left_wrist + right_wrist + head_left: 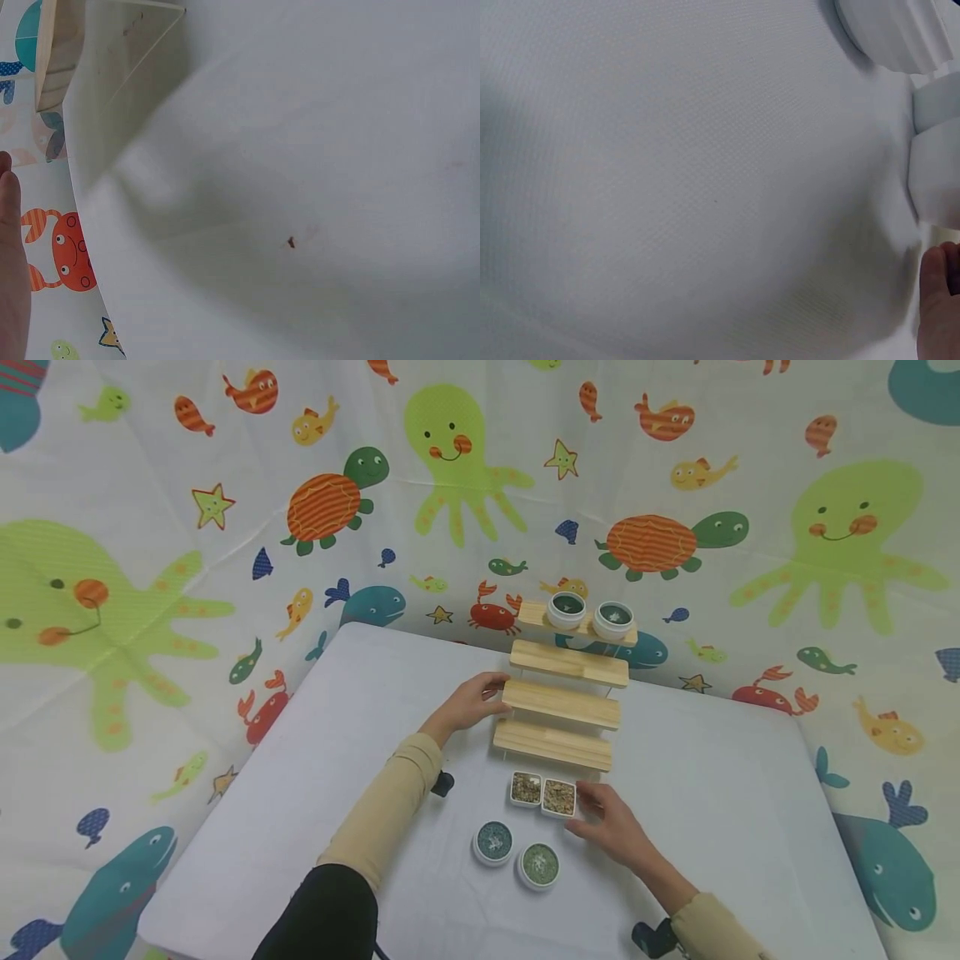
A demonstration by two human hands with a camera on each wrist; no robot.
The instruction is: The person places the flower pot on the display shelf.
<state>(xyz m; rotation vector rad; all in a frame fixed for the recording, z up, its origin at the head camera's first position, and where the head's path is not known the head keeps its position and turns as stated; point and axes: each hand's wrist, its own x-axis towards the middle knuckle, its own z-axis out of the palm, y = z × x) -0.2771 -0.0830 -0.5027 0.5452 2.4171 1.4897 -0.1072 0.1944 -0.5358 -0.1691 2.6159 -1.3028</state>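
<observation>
A tiered stand with several light wooden shelves (569, 662) and clear side panels (142, 56) stands on the table. At the left end of one of its lower shelves is my left hand (471, 702), fingers and thumb spread around the board's end. My right hand (611, 822) is beside two small square white pots with brownish bits on top. Its fingertips are right at the side of the right square pot (558, 798); the left square pot (526, 789) stands against that one. In the right wrist view, the thumb (933, 277) shows just below a white pot (937, 172).
Two round white pots with green tops, one darker (493, 842) and one lighter (538, 866), stand nearer me. Two more round pots, left (566, 609) and right (612, 620), sit on the top shelf. A sea-animal curtain (510, 468) hangs behind the white table (720, 777).
</observation>
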